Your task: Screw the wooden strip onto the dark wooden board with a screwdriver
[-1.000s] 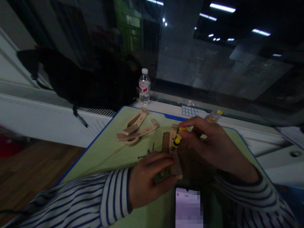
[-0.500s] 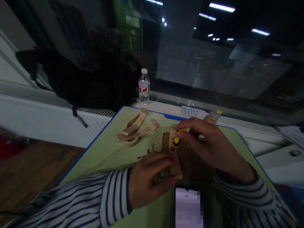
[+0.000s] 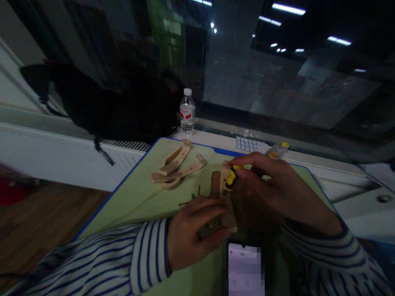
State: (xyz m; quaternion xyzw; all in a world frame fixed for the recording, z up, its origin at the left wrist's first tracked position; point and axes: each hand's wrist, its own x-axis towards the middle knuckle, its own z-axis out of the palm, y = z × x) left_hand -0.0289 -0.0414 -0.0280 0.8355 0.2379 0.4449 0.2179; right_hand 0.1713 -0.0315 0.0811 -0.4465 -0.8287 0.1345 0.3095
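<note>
My left hand (image 3: pixel 199 234) is closed around the near end of a light wooden piece (image 3: pixel 228 218), which lies against a darker brown wooden block (image 3: pixel 215 185). Between the thumb and fingers of my right hand (image 3: pixel 274 181) is a short yellow-and-black screwdriver (image 3: pixel 230 179). Its lower end points down at the wooden piece; the tip itself is too dark to make out. Several loose screws (image 3: pixel 198 190) lie just beyond my left hand. Farther off, several curved wooden pieces (image 3: pixel 189 168) with holes are piled beside a wooden ring (image 3: pixel 171 183).
A phone (image 3: pixel 245 267) with a lit screen lies at the near side of the green tabletop (image 3: pixel 123 203). On the window ledge stand a water bottle (image 3: pixel 187 115) and a clear container with a yellow cap (image 3: pixel 277 150). A dark bag (image 3: pixel 123 107) rests at the left.
My right hand has shifted slightly to the right and turned a little, and the screwdriver's handle has tilted with it. My left hand and the wooden piece stay in place.
</note>
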